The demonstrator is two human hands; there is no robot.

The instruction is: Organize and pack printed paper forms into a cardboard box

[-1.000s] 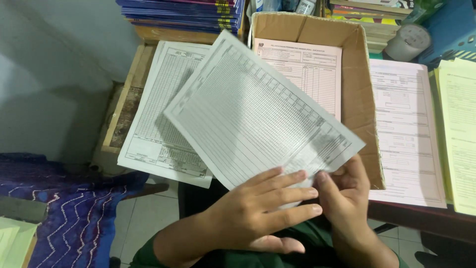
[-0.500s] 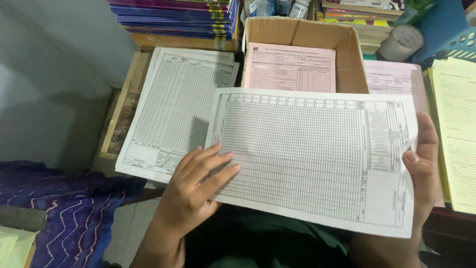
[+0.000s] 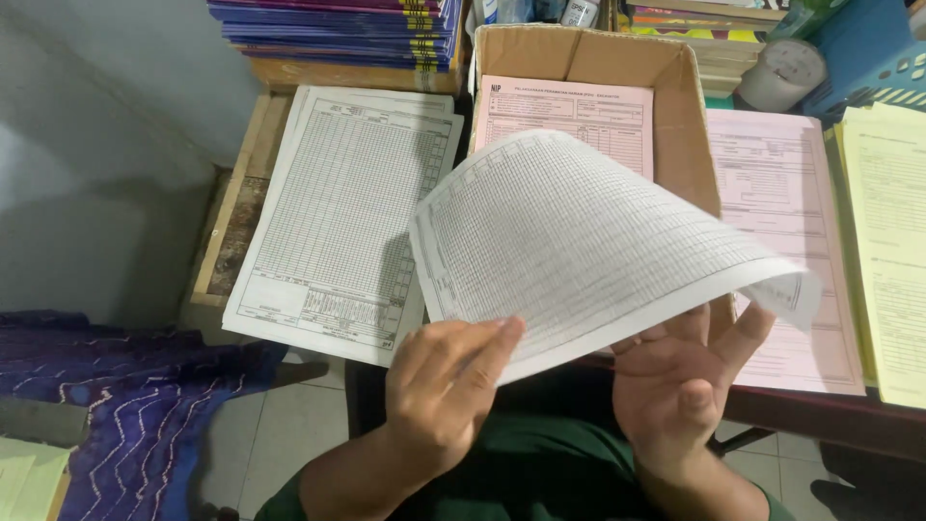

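Landmark: cardboard box, open-topped, at top centre; all places below given relative to it.
Purple cloth: far below-left of the box, patterned with pale zigzag lines, draped low near the tiled floor.
Wooden crate: just left of the box, carrying a stack of white ruled forms lying flat.
Book stack: above-left of the box, purple and blue spines, piled level.
Pink forms, outer: just right of the box, flat on the desk.
Yellow sheets: further right of the box, at the frame edge.
Pink form, inner: inside the box, lying on its floor.
Grid sheet: in the air in front of the box, overlapping its near wall, bowed upward in an arch, right corner drooping.
Handling, judged: single paper, very light, limp, prone to creasing and tearing; best taken at the near long edge or by two corners, pinched lightly.
Left hand: below the box, fingers closed on the near edge of the grid sheet, thumb underneath.
Right hand: below-right of the box, palm up, fingers spread apart under the sheet, supporting rather than clamping.
In the way, judged: box walls and the white stack close beneath the sheet.
Blue basket: above-right of the box.
Round white container: just right of the box's far corner.
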